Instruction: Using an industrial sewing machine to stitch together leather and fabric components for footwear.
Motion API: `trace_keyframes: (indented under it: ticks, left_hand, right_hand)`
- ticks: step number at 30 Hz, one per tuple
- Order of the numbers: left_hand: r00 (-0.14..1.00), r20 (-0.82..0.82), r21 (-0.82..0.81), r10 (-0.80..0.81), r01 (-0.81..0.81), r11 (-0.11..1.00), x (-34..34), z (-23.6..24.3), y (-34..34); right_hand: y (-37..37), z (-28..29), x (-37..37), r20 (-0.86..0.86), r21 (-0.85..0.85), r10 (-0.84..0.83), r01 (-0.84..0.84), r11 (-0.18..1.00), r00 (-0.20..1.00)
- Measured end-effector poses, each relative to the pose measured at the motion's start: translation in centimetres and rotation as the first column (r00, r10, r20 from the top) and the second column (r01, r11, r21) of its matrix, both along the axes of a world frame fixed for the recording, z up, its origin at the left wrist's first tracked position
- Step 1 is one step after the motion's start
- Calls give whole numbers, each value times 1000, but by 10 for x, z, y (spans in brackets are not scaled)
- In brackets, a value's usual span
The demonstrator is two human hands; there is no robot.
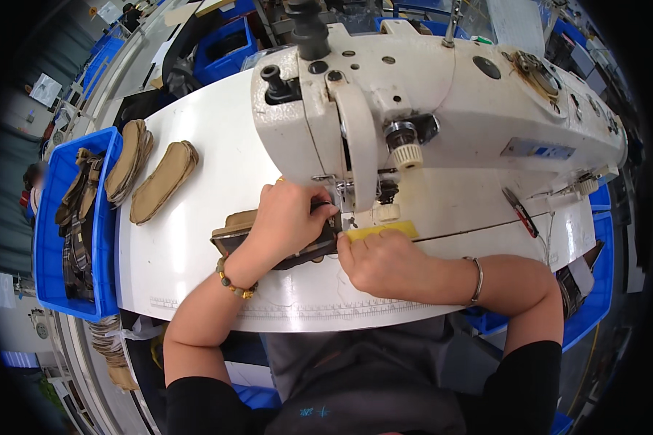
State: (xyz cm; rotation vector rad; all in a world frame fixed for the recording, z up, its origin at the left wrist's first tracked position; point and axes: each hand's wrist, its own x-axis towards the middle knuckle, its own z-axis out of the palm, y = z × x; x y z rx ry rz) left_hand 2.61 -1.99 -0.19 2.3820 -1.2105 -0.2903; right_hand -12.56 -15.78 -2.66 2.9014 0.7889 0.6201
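Note:
A dark and tan fabric piece (232, 241) lies on the white table below the head of a white sewing machine (442, 87). My left hand (292, 217) presses over it, thumb and forefinger pinched at its upper right corner beside the presser foot area. My right hand (388, 262) is closed, its fingertips at the right edge of the same piece. Just above the right knuckles a yellow strip (395, 230) lies flat on the machine bed. The needle tip is hard to make out, and my left hand hides much of the piece.
Curved tan fabric pieces lie in a stack (128, 163) and a second pile (165, 181) at the left. Beside them stands a blue bin (109, 246) of plaid and dark pieces. Red-and-black snips (521, 212) rest at right. A printed ruler (305, 310) runs along the front edge.

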Motion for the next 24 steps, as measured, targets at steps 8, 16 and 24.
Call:
trace_keyframes:
  ticks: [8,16,24]
  left_hand:
    - [996,85,-155,36,-22,988,11,-14,-12]
    - [975,203,-256,-87,139,957,33,-20,-28]
    - [973,206,-293,-99,158,943,30,-6,-28]
  right_hand:
    - [-14,-5,17,49,75,-64,60,995,997]
    - [-24,-6,25,18,175,-105,100,980,994]
    - [-27,-5,24,-102,137,-98,112,984,990]
